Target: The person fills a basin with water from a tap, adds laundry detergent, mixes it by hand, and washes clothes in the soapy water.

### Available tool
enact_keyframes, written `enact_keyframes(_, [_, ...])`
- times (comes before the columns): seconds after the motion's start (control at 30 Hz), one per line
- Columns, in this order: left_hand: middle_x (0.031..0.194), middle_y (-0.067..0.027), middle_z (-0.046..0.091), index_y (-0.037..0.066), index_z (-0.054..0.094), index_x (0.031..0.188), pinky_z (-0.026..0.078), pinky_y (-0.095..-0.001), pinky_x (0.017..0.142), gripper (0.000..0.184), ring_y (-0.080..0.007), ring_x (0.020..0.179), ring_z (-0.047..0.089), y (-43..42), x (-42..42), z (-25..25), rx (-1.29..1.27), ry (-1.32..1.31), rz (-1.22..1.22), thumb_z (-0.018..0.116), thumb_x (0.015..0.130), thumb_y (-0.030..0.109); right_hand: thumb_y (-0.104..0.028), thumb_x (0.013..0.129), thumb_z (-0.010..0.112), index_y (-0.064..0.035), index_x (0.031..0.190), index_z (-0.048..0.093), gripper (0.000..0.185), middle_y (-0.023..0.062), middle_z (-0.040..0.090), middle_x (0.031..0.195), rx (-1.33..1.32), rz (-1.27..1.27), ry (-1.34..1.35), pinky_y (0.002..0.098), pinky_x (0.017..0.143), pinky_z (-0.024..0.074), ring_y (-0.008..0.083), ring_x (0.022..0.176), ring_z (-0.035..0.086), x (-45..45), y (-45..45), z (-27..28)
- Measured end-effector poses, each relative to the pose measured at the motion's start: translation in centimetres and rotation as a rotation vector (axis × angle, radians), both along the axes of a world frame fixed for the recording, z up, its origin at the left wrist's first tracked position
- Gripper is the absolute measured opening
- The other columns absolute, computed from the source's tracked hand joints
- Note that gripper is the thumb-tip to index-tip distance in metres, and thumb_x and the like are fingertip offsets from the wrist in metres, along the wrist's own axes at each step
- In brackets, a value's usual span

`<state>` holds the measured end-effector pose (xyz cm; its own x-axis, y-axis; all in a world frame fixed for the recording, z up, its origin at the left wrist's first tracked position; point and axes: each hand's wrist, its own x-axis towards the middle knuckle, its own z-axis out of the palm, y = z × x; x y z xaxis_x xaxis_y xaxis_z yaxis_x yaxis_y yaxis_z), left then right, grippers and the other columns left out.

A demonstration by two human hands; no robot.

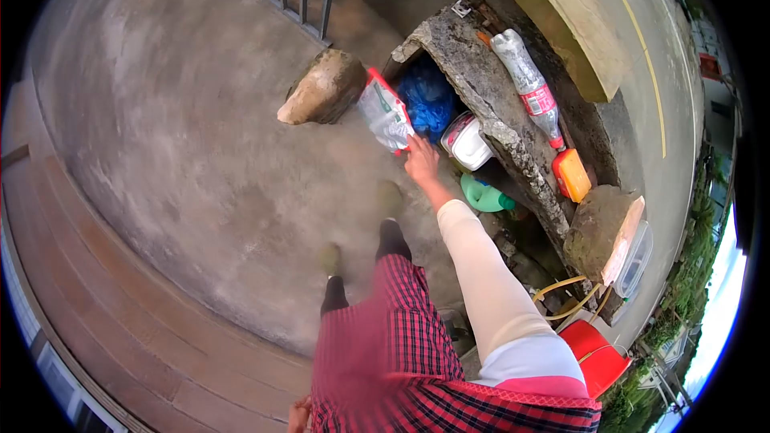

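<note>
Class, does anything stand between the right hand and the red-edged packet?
Nothing visible does: the right hand meets the near corner of the red-edged packet, and the rock lies on the packet's far side.

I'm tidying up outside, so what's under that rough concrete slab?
A blue bag, a white tub and, at the opening, a green bottle. Whatever lies deeper is covered by the concrete slab and those things, so I can't tell.

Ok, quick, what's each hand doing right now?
Left hand: by the checked apron, partly out of frame; open or closed cannot be told.
Right hand: closed on the corner of a red-edged plastic bag.
</note>
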<state>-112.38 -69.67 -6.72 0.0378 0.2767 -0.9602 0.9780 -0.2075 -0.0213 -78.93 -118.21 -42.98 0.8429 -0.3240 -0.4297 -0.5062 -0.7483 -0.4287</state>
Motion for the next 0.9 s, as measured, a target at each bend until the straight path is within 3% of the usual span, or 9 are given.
enact_keyframes(0.03, [0.097,-0.0042,0.068,0.000,0.062,0.116,0.048,-0.0231,0.068,0.027,-0.0101,0.084,0.063,0.7,-2.2,1.8,0.030,0.075,0.056,0.052,0.096,0.014,-0.013,0.082,0.059,-0.0151,0.133,0.048,0.052,0.0077,0.043,0.140,-0.025,0.060,0.035,0.0468,0.101,0.0329,0.0299,0.126,0.043,-2.1,-0.2,1.0])
enact_keyframes(0.07, [0.095,-0.0060,0.069,0.000,0.066,0.110,0.051,-0.0297,0.074,0.026,-0.0135,0.083,0.064,-0.6,0.6,2.0,0.058,0.036,-0.058,0.055,0.094,0.017,-0.017,0.082,0.059,-0.0159,0.131,0.050,0.050,0.0086,0.043,0.140,-0.033,0.093,0.082,0.0477,0.101,0.0336,0.0304,0.126,0.044,-5.1,-0.1,2.0])
enact_keyframes(0.1, [0.095,-0.0064,0.069,-0.001,0.066,0.111,0.052,-0.0298,0.073,0.026,-0.0133,0.083,0.064,0.5,0.4,0.6,0.018,-0.040,0.028,0.055,0.094,0.017,-0.020,0.083,0.059,-0.0168,0.129,0.052,0.047,0.0094,0.043,0.139,0.003,0.087,0.172,0.0485,0.101,0.0342,0.0308,0.125,0.045,-8.6,0.2,3.4])
enact_keyframes(0.23, [0.098,-0.0103,0.068,-0.002,0.061,0.116,0.052,-0.0294,0.071,0.030,-0.0158,0.083,0.064,1.0,6.6,-1.4,-0.089,-0.213,-0.183,0.055,0.094,0.018,-0.034,0.085,0.058,-0.0190,0.122,0.058,0.040,0.0099,0.044,0.139,0.258,-0.119,0.605,0.0498,0.101,0.0368,0.0308,0.123,0.047,-20.5,0.2,13.7])
enact_keyframes(0.33, [0.101,-0.0127,0.067,-0.003,0.058,0.119,0.052,-0.0293,0.070,0.033,-0.0173,0.083,0.065,0.3,11.8,-1.9,-0.218,-0.307,-0.315,0.055,0.094,0.018,-0.035,0.086,0.057,-0.0187,0.118,0.061,0.036,0.0084,0.051,0.132,0.209,-0.328,0.703,0.0462,0.098,0.0417,0.0286,0.120,0.051,-28.5,0.6,20.3])
enact_keyframes(0.53, [0.097,-0.0099,0.067,0.001,0.059,0.118,0.052,-0.0277,0.064,0.032,-0.0172,0.079,0.065,1.6,21.6,-5.5,-0.297,-0.290,-0.924,0.054,0.095,0.023,-0.035,0.083,0.057,-0.0166,0.103,0.069,0.029,0.0147,0.065,0.107,0.181,-0.841,0.426,0.0412,0.088,0.0494,0.0309,0.102,0.061,-48.7,8.7,25.8])
enact_keyframes(0.67, [0.082,-0.0073,0.066,0.003,0.062,0.107,0.049,-0.0270,0.052,0.024,-0.0161,0.065,0.064,2.1,27.2,-6.5,-0.152,-0.395,-0.974,0.052,0.094,0.020,-0.036,0.081,0.057,-0.0158,0.096,0.071,0.029,0.0155,0.067,0.099,0.171,-1.085,0.330,0.0415,0.086,0.0503,0.0340,0.095,0.063,-55.8,14.9,26.3])
enact_keyframes(0.8, [0.071,-0.0073,0.063,0.003,0.064,0.091,0.044,-0.0265,0.044,0.015,-0.0141,0.059,0.060,-3.7,29.1,-6.4,-0.113,-0.378,-1.320,0.052,0.091,0.012,-0.039,0.079,0.059,-0.0149,0.091,0.073,0.030,0.0153,0.068,0.096,0.205,-1.276,0.218,0.0409,0.085,0.0506,0.0339,0.093,0.064,-61.3,20.7,26.1])
enact_keyframes(0.9, [0.074,-0.0082,0.065,0.001,0.066,0.091,0.045,-0.0261,0.047,0.017,-0.0135,0.060,0.060,-13.5,25.2,-6.2,-0.245,-0.500,-1.422,0.054,0.090,0.014,-0.038,0.078,0.062,-0.0134,0.092,0.073,0.031,0.0154,0.068,0.095,0.261,-1.466,0.141,0.0393,0.083,0.0512,0.0322,0.092,0.065,-65.6,22.1,27.3])
